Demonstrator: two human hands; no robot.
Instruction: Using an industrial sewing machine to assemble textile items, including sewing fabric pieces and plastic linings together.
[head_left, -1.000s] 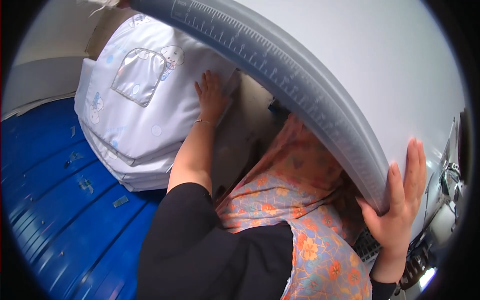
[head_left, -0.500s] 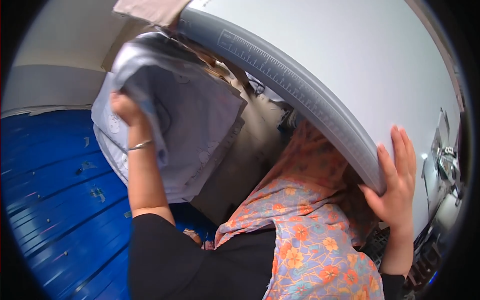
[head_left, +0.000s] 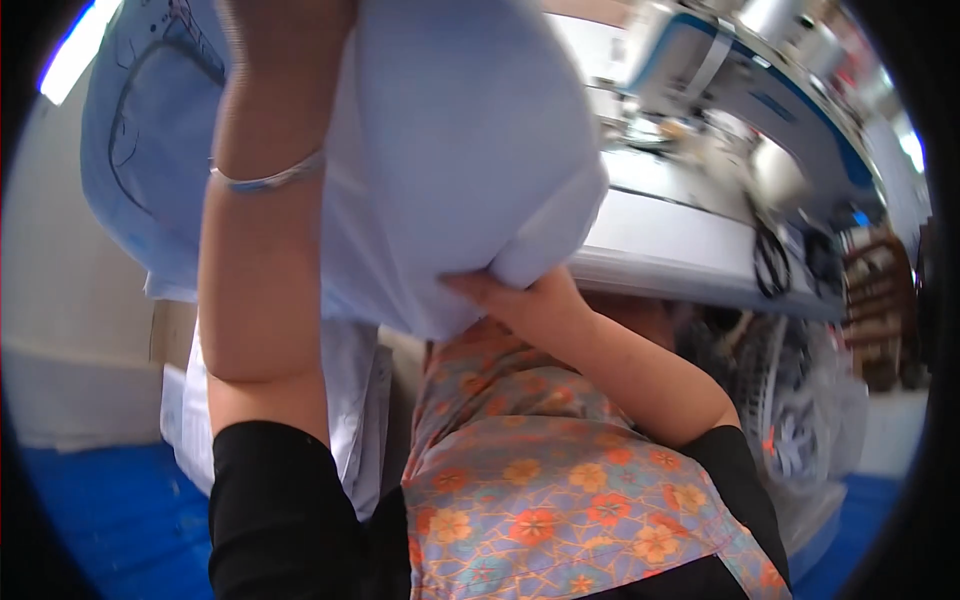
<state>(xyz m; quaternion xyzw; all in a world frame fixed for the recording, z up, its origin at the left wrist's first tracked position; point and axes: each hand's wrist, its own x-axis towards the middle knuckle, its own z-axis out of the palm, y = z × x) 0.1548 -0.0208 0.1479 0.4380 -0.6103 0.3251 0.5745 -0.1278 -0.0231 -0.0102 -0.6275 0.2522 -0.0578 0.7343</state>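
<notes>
A large light-blue cloth piece is held up in front of me, with dark line prints on its left part. My right hand grips its lower right edge; part of the hand is tucked behind the folds. High up at the upper edge of the view is my left hand, blurred against the cloth. Its fingers are out of sight, so their grip does not show. A silver bracelet circles that wrist. Below the cloth, more pale cloth pieces hang at my left.
A white and blue sewing machine stands on a white table at the right. Under the table, a fan-like round grille sits beside clear plastic. A brown chair is farther right. Blue flooring lies at the lower left.
The cloth has been lifted up and spread before me by my raised left arm. My right hand has left the table edge and taken hold of the cloth. The view has turned toward the sewing machine.
</notes>
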